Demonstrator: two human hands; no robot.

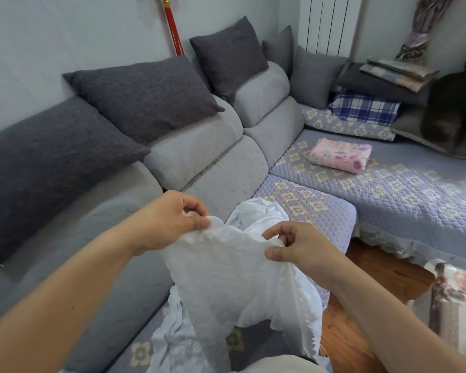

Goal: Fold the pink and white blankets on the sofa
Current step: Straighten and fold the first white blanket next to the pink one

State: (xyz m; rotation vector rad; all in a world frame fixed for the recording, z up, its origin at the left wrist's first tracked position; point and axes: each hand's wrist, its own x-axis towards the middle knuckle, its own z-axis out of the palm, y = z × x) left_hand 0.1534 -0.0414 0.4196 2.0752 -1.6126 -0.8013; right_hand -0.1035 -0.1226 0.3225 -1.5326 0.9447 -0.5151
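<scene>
A thin white blanket [234, 281] hangs bunched over the sofa seat in front of me. My left hand [172, 219] pinches its upper edge on the left. My right hand [299, 244] pinches the same edge on the right, and the cloth stretches between them. The rest of it trails down onto the seat and toward me. A pink flowered blanket [340, 154] lies folded on the far seat of the corner sofa [404, 189], apart from both hands.
Dark grey cushions [143, 100] lean along the sofa back. A blue checked pillow [363, 106], folded cloths [398, 71] and a dark shape [455, 103] fill the far right corner. Wooden floor [374, 281] shows to the right; a flowered cloth [457, 302] lies at the right edge.
</scene>
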